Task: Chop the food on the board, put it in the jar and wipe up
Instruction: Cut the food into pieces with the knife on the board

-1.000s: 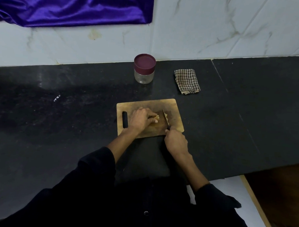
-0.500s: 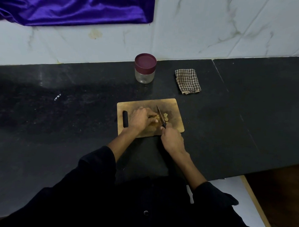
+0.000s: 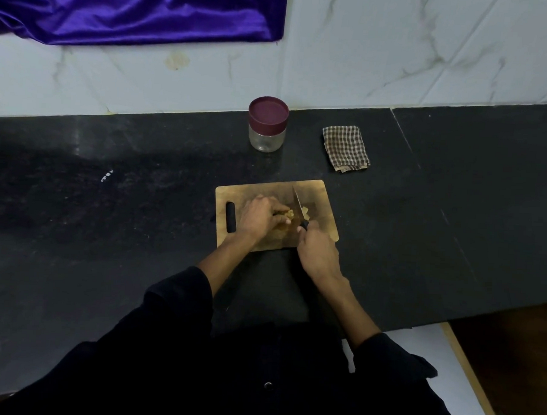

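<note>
From the head camera, no brand, label or legible writing showed on anything; a small white mark on the black counter at the left was too small to read.

The wooden cutting board lay flat near the middle of the counter, its slotted handle end to the left and its near edge set back from the counter's front edge. The left hand rested on the board with fingers curled down over the pale food, pinning it. The right hand was wrapped around the dark handle of the knife, whose blade pointed away from the person and stood just right of the left fingertips. A few cut pieces lay on the board just right of the blade.

The jar, clear with a maroon lid on, stood upright behind the board near the marble wall, well apart from the board. The checked cloth lay folded to the jar's right, apart from both. Bare counter stretched wide to the left and right of the board. A purple fabric hung on the wall at upper left. The counter's front edge ended at the lower right, over a pale floor.
</note>
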